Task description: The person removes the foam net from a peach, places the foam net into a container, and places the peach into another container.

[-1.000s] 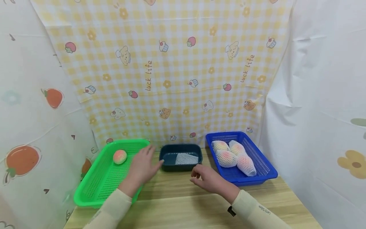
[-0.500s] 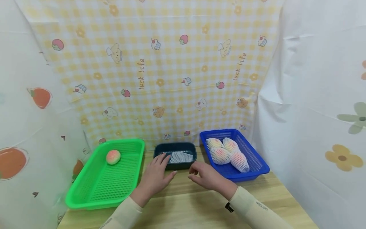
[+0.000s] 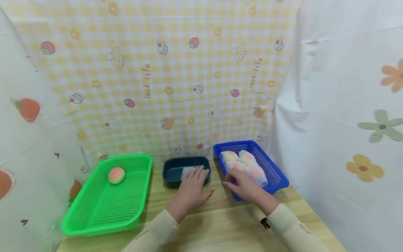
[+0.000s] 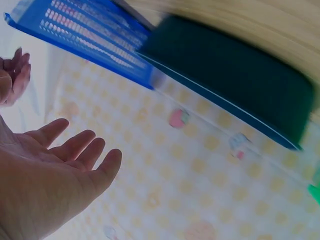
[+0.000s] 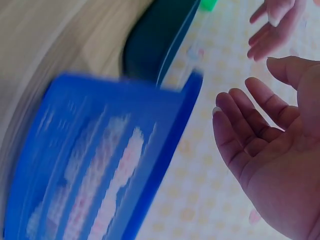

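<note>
My left hand [image 3: 191,193] hovers palm down over the front of a dark teal box [image 3: 171,174], its fingers spread and holding nothing. Partly hidden under those fingers, a white foam net sleeve [image 3: 186,171] lies in the box. My right hand [image 3: 246,188], fingers loosely bent and nothing in them, hangs at the near left side of a blue basket [image 3: 267,164]. Several peaches in white foam nets [image 3: 256,173] fill that basket's left part, some covered by the hand. Both wrist views show the palms bare, with the left hand [image 4: 70,170] above the box's height.
To the left stands a green basket [image 3: 107,213] with one bare peach [image 3: 116,175] near its back. All three containers rest on a wooden table [image 3: 201,229]. A checked cloth [image 3: 179,105] hangs right behind them, and white printed sheets close both sides.
The left hand has gone from the green basket's right edge rightward to over the teal box. My right hand has shifted right toward the blue basket. The head view has turned slightly right.
</note>
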`<act>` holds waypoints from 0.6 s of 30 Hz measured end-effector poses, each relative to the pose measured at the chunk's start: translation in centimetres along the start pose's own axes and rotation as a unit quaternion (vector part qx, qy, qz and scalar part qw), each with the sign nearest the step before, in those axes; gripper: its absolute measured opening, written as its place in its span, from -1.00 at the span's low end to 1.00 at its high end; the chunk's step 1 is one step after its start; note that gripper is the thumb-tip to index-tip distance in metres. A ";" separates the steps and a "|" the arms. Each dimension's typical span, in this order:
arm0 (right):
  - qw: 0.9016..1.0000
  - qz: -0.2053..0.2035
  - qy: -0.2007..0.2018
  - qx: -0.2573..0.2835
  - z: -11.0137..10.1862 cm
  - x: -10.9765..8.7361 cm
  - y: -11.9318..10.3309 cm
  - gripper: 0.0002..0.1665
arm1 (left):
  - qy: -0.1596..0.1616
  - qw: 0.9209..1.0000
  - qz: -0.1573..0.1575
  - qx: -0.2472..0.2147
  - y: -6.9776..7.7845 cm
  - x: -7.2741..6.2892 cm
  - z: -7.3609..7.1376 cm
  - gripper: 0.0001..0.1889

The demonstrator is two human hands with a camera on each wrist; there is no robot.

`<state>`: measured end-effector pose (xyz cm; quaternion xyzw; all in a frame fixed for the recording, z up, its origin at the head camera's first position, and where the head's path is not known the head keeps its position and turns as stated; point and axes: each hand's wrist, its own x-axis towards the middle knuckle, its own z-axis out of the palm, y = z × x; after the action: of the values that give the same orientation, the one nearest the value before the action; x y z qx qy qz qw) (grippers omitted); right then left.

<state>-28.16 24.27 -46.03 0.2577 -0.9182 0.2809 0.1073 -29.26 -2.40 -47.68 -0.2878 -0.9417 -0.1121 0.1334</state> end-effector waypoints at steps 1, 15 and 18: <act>1.000 0.002 0.008 -0.004 -0.4 -0.2 0.5 -0.93 | -0.004 1.000 0.005 0.005 0.5 0.4 0.3 -0.14; 0.994 0.081 0.057 -0.051 -4.5 -1.8 5.4 -0.93 | -0.023 0.996 0.088 0.006 7.6 5.0 3.8 -0.15; 0.993 0.091 0.057 -0.057 -5.0 -1.8 6.2 -0.92 | -0.037 0.995 0.092 0.008 8.5 5.9 5.0 -0.15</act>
<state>-29.71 32.23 -45.40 0.1504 -0.9446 0.2514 0.1481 -30.02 8.92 -49.36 -0.3763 -0.9163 -0.0808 0.1106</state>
